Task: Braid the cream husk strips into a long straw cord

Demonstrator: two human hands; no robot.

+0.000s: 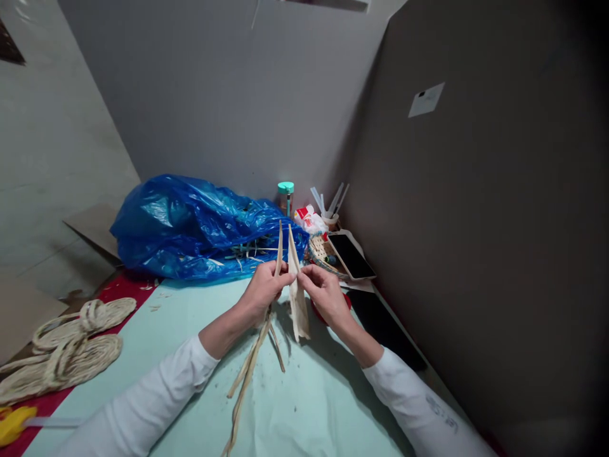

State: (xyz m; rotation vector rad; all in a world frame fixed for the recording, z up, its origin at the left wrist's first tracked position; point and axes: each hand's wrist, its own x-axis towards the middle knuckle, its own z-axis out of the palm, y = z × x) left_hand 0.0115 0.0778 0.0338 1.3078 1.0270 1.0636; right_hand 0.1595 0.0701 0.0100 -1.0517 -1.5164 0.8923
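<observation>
My left hand (pixel 263 287) is closed around several thin dried plant strips (pixel 252 355), whose long ends trail down over the cloth. Its thumb also reaches the edge of a wider pale dried leaf strip (pixel 299 311). From the other side my right hand (pixel 325 290) pinches that wider strip between thumb and fingers. The strip stands roughly upright between both hands, its pointed tip up and its broad end down. Beneath the hands lies a pale green cloth (pixel 190 355).
A large blue plastic bag (pixel 190 222) lies at the back. Behind the right hand are a small woven basket (pixel 321 249), a phone (pixel 351 255), a teal-lidded jar (pixel 286 190) and a cup of sticks (pixel 330 219). Woven sandals (pixel 71 362) and a yellow tool (pixel 14 424) sit at left.
</observation>
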